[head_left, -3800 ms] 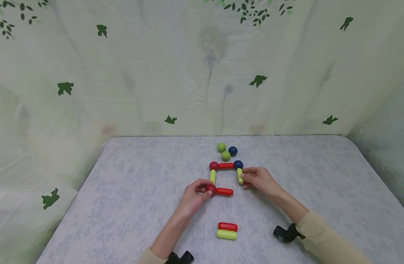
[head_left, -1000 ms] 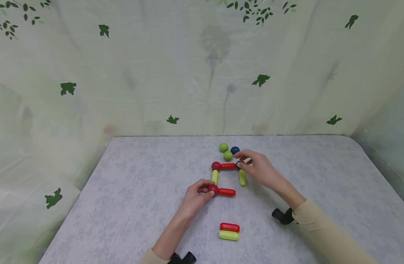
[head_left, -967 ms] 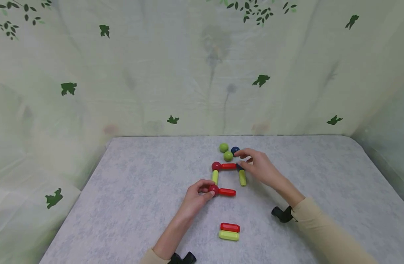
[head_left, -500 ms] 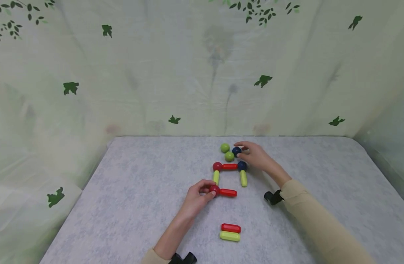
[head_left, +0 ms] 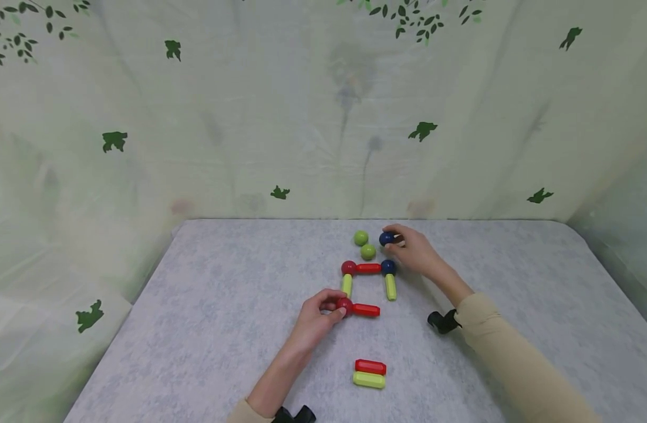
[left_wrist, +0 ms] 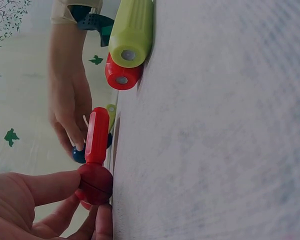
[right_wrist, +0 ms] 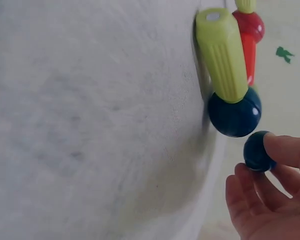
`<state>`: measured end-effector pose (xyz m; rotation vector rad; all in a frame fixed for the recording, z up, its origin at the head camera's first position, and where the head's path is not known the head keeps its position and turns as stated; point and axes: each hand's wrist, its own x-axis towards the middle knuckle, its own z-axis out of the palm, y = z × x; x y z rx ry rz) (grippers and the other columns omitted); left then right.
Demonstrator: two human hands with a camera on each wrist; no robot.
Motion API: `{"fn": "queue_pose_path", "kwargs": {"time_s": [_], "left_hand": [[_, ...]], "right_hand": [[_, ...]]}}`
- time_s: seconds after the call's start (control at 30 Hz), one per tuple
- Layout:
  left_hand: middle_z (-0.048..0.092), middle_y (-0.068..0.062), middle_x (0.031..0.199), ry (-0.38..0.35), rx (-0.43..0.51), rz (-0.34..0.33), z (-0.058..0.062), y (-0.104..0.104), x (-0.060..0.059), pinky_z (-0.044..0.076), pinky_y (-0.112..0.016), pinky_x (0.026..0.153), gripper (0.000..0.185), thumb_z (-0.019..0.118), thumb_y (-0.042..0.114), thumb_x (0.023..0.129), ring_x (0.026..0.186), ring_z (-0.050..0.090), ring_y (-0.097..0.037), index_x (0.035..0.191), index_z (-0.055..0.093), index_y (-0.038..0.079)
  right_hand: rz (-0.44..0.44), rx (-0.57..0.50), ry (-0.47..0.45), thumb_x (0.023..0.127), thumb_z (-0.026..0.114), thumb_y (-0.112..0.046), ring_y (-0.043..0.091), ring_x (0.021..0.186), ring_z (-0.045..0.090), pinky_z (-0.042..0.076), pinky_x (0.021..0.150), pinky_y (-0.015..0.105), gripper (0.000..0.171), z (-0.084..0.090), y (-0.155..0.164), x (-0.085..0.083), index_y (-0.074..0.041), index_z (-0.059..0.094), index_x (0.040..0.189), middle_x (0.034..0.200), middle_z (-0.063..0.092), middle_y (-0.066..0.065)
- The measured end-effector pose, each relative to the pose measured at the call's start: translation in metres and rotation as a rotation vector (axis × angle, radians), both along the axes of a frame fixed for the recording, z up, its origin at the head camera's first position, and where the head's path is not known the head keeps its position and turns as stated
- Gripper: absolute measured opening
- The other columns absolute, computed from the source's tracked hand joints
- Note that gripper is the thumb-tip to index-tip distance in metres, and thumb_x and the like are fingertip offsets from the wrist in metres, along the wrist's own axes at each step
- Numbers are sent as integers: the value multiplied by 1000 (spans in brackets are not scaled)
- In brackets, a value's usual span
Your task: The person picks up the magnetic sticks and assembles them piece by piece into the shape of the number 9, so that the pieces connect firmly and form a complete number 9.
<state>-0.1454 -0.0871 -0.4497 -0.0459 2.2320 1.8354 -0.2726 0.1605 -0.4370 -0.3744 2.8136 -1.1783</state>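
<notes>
My left hand (head_left: 315, 316) pinches a red ball (left_wrist: 96, 184) at the near left corner of a magnetic ball-and-rod frame. From that ball a red rod (head_left: 367, 310) points right and a yellow-green rod (head_left: 347, 285) runs back to another red ball (head_left: 349, 268). A second red rod (head_left: 368, 268) links that one to a blue ball (head_left: 388, 267), from which a yellow-green rod (right_wrist: 222, 55) comes toward me, its near end free. Behind this corner my right hand (head_left: 414, 251) grips a loose blue ball (right_wrist: 257, 151) between thumb and fingers.
Two light green balls (head_left: 361, 238) sit behind the frame, left of my right hand. Nearer me, a loose red rod (head_left: 370, 367) and a yellow-green rod (head_left: 369, 380) lie side by side. The grey cloth-covered table (head_left: 223, 282) ends at a printed curtain (head_left: 223, 117).
My right hand has left the frame's yellow-green rod and blue corner ball, gone back, and taken the loose blue ball, shifting it right from the green balls. The left hand keeps its hold.
</notes>
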Motion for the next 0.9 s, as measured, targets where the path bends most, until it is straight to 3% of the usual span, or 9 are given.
{"fn": "queue_pose_path", "kwargs": {"time_s": [0.23,0.6,0.9], "left_hand": [[58,-13,104,-3,-4,-4,4,1,-1,49,-35,77,28,62,-1,93,95,50,-26,121,63,0],[59,-9,102,13,-9,3,-5,1,-3,46,-29,71,28,65,4,92,94,51,-23,119,66,8],[60,-8,102,23,-23,2,-2,2,-2,47,-27,71,28,65,2,91,94,51,-23,119,65,6]], "right_hand": [[22,-15,54,95,64,-9,29,110,57,51,89,44,43,9,8,31,-3,52,136,130,56,15],[69,-13,55,91,71,-11,22,103,59,53,83,38,41,8,18,89,-6,57,130,121,61,8],[236,40,-9,86,75,-7,18,96,62,54,80,33,38,4,15,115,-7,62,122,114,63,3]]}}
